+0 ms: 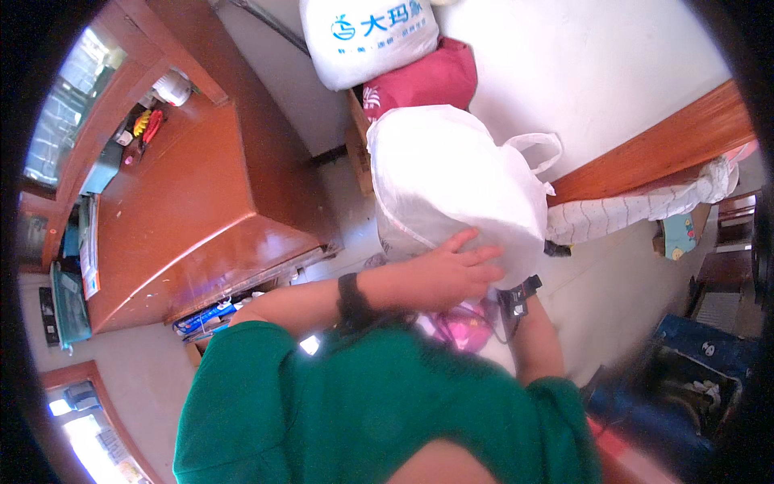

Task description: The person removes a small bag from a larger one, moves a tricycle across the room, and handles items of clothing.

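A large, bulging white plastic bag [459, 163] stands in front of me, one loop handle sticking out on its right. My left hand [453, 266] reaches across the bag's near side, fingers spread against or just before the plastic. A dark band circles that wrist. My right forearm [538, 345] comes up on the other side, with a black strapped device [518, 299] at the wrist. The right hand itself is hidden behind the bag's lower edge. Below the bag, close to my body, lies a bright pink item [465, 327], partly covered.
Beyond the bag sit a dark red fabric bag [429, 75] and another white plastic bag [369, 42] bearing writing. At left is a brown wooden cabinet [193, 181]. A wooden rail [653, 145] with striped cloth [617, 215] runs right. An opened dark blue bag [653, 399] lies lower right.
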Demonstrator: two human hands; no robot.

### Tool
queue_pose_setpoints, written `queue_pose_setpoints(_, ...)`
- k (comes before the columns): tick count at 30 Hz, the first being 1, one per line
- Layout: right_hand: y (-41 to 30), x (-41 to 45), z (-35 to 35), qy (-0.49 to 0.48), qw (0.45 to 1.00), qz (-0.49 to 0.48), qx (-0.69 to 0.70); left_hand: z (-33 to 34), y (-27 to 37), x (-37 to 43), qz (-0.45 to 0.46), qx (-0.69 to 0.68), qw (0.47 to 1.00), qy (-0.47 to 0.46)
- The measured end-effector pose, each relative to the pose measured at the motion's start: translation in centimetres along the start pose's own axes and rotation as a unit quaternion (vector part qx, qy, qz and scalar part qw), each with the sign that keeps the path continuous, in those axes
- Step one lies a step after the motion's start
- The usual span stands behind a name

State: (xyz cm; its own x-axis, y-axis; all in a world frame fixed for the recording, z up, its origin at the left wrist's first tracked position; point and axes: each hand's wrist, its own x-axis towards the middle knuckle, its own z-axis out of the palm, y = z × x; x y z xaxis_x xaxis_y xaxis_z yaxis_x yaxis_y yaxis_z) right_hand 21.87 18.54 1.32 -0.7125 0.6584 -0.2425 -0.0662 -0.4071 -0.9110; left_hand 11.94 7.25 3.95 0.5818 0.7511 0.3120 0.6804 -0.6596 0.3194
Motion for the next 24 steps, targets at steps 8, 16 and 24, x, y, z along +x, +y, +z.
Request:
queue_pose_setpoints(8, -5.8, 1.1, 2.6, 0.018, 0.996, -0.076, -0.035, -2.7, -1.3, -1.5, -0.013, -0.039, 0.996, 0.075)
queue_pose_setpoints(16, -9.5, 0.2, 5.1, 0.042, 0.99, -0.117, -0.073, -3.6, -3.7, -4.1, -0.173, -0.232, 0.957, 0.035)
queue_pose_setpoints(24, -9.7, 3.4, 3.5, 0.005, 0.962, -0.247, -0.113, -8.0, -4.7, -3.1, -0.141, -0.14, 0.98, -0.006)
